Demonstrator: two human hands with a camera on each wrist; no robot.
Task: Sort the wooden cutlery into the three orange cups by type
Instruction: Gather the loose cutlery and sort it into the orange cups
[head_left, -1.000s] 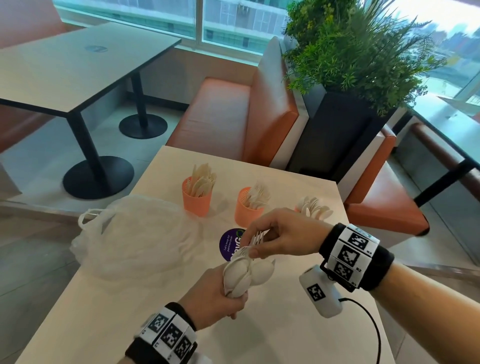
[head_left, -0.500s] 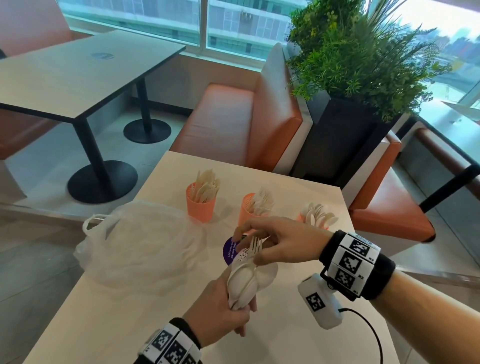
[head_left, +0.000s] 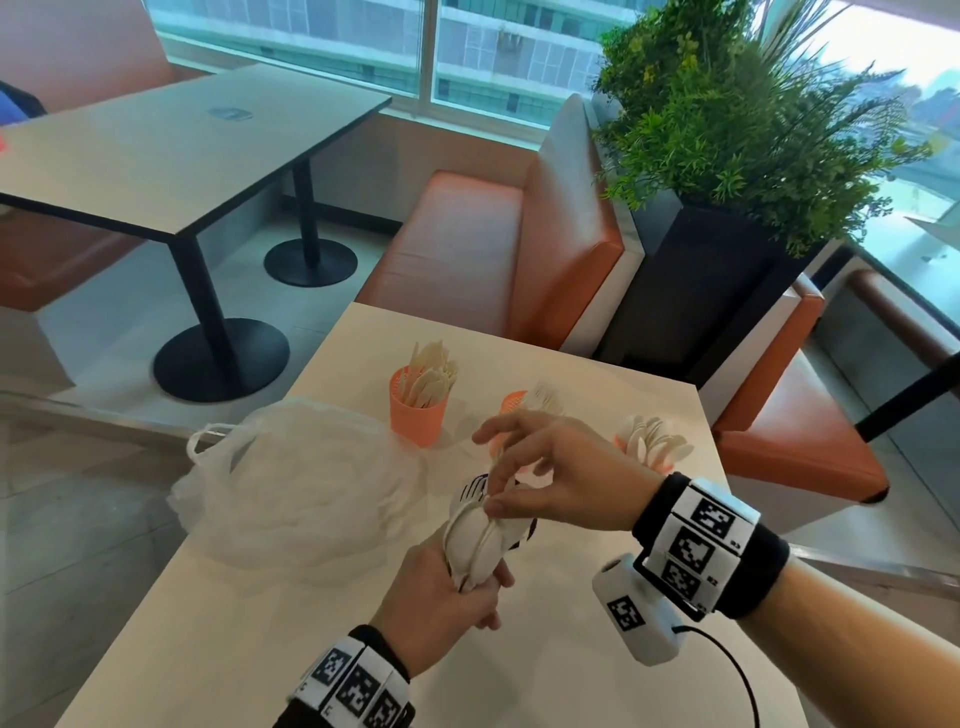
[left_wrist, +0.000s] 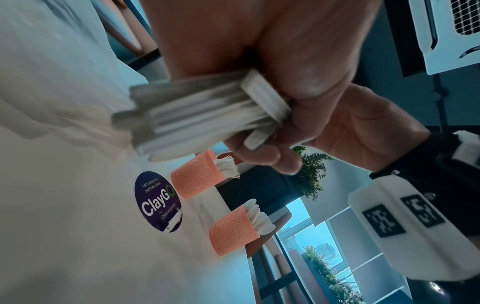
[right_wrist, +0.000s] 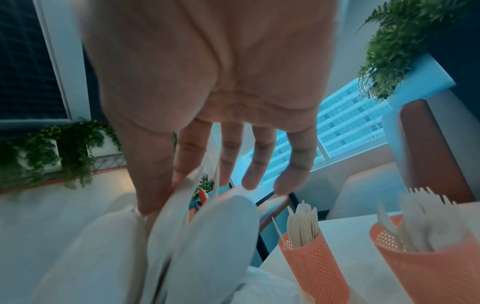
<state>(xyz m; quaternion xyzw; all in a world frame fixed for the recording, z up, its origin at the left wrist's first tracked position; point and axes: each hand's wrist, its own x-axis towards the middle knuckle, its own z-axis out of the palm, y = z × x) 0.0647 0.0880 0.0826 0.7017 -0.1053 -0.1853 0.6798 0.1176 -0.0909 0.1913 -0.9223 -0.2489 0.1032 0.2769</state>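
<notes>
My left hand (head_left: 467, 597) grips a bundle of pale wooden cutlery (head_left: 475, 535) upright above the table; spoon bowls and some fork tines stick out of its top. My right hand (head_left: 496, 499) reaches over that top, thumb and index finger pinching one piece, the other fingers spread. The right wrist view shows the thumb (right_wrist: 148, 185) pressed on the bundle (right_wrist: 207, 236). Three orange mesh cups stand behind: the left cup (head_left: 418, 415) holds knives, the middle cup (head_left: 511, 402) holds forks and is half hidden by my right hand, and the right cup (head_left: 621, 441) holds spoons.
A crumpled clear plastic bag (head_left: 301, 488) lies on the table (head_left: 234, 649) left of my hands. A round purple sticker (left_wrist: 158, 201) is stuck to the tabletop in front of the cups. Behind the far edge are an orange bench (head_left: 478, 249) and a planter (head_left: 727, 130).
My right hand's pinch has slid lower onto the top of the bundle and its other fingers have fanned out. My left hand still holds the bundle in about the same place.
</notes>
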